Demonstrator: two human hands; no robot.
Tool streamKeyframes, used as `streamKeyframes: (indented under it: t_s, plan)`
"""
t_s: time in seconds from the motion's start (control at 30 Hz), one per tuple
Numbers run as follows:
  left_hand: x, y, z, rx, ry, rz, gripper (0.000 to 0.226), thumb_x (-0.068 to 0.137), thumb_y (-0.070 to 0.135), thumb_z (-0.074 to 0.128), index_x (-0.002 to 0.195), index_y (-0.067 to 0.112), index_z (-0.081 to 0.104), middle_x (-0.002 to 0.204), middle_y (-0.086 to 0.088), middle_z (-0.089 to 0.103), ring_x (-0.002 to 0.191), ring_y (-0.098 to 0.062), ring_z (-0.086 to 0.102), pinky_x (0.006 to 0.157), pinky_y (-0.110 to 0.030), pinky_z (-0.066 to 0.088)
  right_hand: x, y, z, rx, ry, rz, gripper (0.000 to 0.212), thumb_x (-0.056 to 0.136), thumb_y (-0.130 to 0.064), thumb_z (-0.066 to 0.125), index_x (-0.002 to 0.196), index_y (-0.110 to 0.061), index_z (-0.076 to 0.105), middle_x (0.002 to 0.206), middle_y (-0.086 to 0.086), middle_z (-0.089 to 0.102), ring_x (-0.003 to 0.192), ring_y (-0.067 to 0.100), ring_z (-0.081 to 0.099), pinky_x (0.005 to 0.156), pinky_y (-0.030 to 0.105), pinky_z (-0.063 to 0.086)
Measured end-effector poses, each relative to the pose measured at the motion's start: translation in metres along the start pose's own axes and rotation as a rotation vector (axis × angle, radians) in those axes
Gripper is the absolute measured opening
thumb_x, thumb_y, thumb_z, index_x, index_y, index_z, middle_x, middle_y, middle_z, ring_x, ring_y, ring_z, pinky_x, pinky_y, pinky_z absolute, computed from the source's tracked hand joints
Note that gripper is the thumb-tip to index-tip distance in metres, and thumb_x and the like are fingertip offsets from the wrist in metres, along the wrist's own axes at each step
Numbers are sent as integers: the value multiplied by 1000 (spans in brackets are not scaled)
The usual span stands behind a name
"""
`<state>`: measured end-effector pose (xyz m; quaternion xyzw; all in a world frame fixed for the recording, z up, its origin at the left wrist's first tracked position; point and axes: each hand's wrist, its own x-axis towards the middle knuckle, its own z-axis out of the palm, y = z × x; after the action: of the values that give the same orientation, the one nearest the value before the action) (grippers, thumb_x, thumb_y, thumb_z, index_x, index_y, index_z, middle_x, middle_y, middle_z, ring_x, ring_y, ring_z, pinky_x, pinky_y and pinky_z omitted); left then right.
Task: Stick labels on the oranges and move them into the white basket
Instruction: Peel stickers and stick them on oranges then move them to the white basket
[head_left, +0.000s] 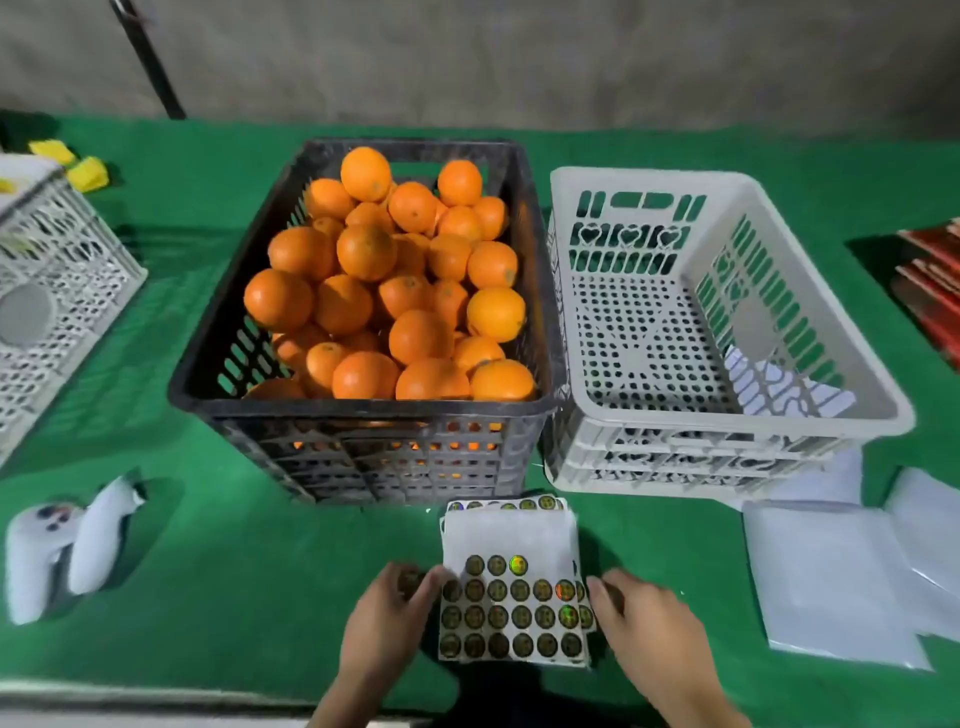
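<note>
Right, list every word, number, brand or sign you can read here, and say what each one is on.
No text can be read in this view.
Round labels on the label sheet: each carries a printed mark, too small and blurred to read.
White basket: heart-shaped cutouts in its far wall, no lettering.
Black crate: no lettering visible.
Red stack at the right edge: no print can be made out.

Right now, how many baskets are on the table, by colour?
Black basket, full of oranges: 1
White baskets: 2, one right of the black one holding no oranges, one at the left edge
Total: 3
</note>
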<state>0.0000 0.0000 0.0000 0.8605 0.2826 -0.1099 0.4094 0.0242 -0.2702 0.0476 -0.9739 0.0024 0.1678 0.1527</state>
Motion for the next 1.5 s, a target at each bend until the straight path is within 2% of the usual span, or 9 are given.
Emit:
streamKeyframes:
  t_s: [0.13,0.33,0.5,0.7,0.83,1.0,1.3,1.4,1.5]
  plan:
    - [7,22,9,160,-170,-7,42,78,70,65,89,29,65,80,14,69,70,-2,65,54,-20,44,36,-21,5,114,119,-85,52,98,-55,45,140,-24,49,130,-4,54,113,14,55,85,29,48]
    - [6,32,2,391,-102,95,38,82,56,68,81,21,56,79,4,66,78,-21,64,63,-31,45,56,-25,34,-66,-3,-178,74,96,-68,36,155,-25,28,164,-4,19,152,17,14,119,38,22]
    - [-7,48,-18,541,-149,316,14,97,36,55,93,24,49,94,3,61,88,-17,60,70,-26,39,44,-27,39,-69,79,-257,68,94,-63,47,151,-28,39,164,-3,22,153,20,10,122,39,8]
    - [-34,99,-73,215,-525,451,27,91,12,43,85,36,53,105,8,69,97,-9,63,93,-31,49,15,-40,-21,168,252,-552,66,61,-21,87,119,-42,64,111,-23,69,101,4,66,83,34,61]
    - [-38,152,-138,68,-562,648,26,101,34,44,115,55,49,109,38,59,86,11,60,72,-9,44,2,-74,-105,342,334,-553,27,73,-42,64,94,-57,60,97,-46,59,89,-6,57,62,16,48]
    - [-10,223,-190,-23,-468,861,23,103,45,44,105,31,62,77,1,57,66,-7,50,63,-28,47,31,-114,-194,624,154,-574,11,89,-33,67,87,-44,68,62,-11,61,48,2,45,44,21,34]
    - [88,284,-216,-171,-422,580,28,100,42,52,104,21,70,95,2,78,86,-17,75,79,-37,62,132,-168,-248,520,285,-479,24,82,-28,73,102,-37,63,83,-21,66,70,-1,63,62,27,56]
    - [124,292,-213,-192,-254,538,33,101,42,52,105,15,70,97,-8,77,90,-26,73,88,-47,55,161,-188,-241,123,702,-387,57,85,-42,71,136,-25,53,127,-3,58,120,21,50,102,43,41]
    - [152,293,-206,-363,-159,595,34,101,35,54,97,6,72,89,-7,74,82,-26,70,76,-39,56,183,-225,-233,280,884,-463,36,92,-38,64,123,-22,62,119,0,57,116,24,47,97,41,36]
